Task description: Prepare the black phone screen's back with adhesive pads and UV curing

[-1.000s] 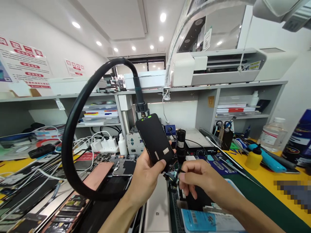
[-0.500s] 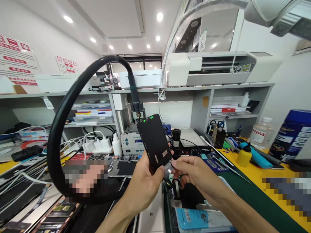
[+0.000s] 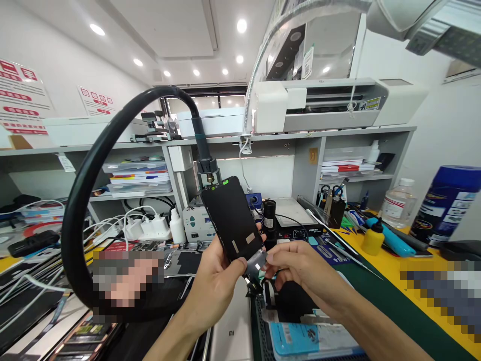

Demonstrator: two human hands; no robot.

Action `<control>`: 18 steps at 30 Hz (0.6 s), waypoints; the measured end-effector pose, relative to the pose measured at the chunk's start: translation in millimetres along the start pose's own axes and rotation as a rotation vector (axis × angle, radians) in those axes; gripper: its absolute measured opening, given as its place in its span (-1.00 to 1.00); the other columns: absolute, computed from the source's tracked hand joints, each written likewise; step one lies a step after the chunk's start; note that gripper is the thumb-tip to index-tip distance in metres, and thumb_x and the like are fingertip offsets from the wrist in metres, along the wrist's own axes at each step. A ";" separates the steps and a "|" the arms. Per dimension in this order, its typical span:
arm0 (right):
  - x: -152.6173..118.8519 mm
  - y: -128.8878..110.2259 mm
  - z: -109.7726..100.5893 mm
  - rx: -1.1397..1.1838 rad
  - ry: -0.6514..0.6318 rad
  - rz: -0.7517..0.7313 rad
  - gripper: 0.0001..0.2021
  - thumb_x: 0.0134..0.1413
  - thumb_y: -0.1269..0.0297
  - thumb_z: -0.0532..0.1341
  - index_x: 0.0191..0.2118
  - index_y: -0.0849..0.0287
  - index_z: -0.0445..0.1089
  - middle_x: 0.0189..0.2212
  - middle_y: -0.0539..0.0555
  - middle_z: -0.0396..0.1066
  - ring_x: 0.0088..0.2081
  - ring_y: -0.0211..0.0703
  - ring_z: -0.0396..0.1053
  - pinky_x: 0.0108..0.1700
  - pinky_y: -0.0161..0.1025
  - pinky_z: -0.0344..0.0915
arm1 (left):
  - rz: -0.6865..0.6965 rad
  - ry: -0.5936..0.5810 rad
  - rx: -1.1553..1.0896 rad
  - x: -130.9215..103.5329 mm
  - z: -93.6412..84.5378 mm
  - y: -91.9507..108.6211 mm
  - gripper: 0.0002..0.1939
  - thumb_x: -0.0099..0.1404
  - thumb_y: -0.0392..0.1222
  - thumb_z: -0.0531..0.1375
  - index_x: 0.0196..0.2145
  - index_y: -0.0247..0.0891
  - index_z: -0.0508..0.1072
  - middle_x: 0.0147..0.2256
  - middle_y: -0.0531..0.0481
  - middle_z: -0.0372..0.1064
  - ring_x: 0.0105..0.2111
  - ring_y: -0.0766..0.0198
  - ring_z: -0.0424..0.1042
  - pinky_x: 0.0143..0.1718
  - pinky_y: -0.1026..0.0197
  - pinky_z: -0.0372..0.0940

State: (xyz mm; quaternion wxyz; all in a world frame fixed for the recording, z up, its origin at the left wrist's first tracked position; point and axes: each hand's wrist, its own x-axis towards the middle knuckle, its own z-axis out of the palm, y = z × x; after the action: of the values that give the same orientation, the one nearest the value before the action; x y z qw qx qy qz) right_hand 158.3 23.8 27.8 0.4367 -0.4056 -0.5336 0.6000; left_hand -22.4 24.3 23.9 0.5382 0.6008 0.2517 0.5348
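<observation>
A black phone screen panel with green marks along its top edge is held up and tilted by my left hand, its thumb near the lower edge. From the panel's bottom end hangs a grey flex piece. My right hand is closed at that piece, thumb and index finger pinched at its right side. A black part lies beneath my right hand, over a blue packet. Below my left hand is a white phone with an "MI" logo.
A thick black hose arches at the left. Behind the panel stand a white bottle and a black cylinder. To the right are a yellow bottle, a clear bottle and a blue can.
The view has shifted slightly. The panel and my left hand sit a little further left in the picture, and more of the grey flex piece shows between my hands.
</observation>
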 end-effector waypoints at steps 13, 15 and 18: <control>-1.9 -4.8 -4.4 -0.091 -0.042 -0.002 -0.84 -0.04 0.26 0.31 -0.49 0.26 0.44 -0.44 0.08 0.43 -0.34 -0.13 0.38 -0.37 -0.25 0.29 | -0.063 0.010 -0.071 -2.2 -0.2 -1.5 -0.69 0.39 -0.19 0.16 0.07 -0.08 0.43 0.12 0.00 0.42 0.20 0.10 0.26 0.23 0.03 0.15; -2.0 -3.4 -3.2 -0.105 -0.033 -0.016 -0.85 -0.05 0.27 0.32 -0.48 0.25 0.43 -0.47 0.05 0.41 -0.36 -0.15 0.37 -0.37 -0.26 0.29 | -0.078 0.003 -0.064 -1.9 0.9 2.2 -0.67 0.39 -0.18 0.16 0.09 -0.08 0.42 0.14 -0.02 0.39 0.20 0.09 0.27 0.23 0.01 0.14; -1.8 -2.3 -1.7 -0.120 -0.018 -0.028 -0.83 -0.04 0.24 0.35 -0.43 0.25 0.44 -0.49 0.04 0.43 -0.42 -0.20 0.36 -0.38 -0.28 0.27 | -0.107 -0.009 -0.038 -1.5 3.4 8.5 -0.66 0.37 -0.19 0.17 0.09 -0.10 0.44 0.15 -0.04 0.39 0.20 0.08 0.27 0.24 0.00 0.14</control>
State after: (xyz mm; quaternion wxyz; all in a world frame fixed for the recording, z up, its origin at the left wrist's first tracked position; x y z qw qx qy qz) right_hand 160.6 22.8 30.0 0.4149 -0.4181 -0.5784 0.5644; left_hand -22.1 19.2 31.6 0.5783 0.5785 0.2711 0.5073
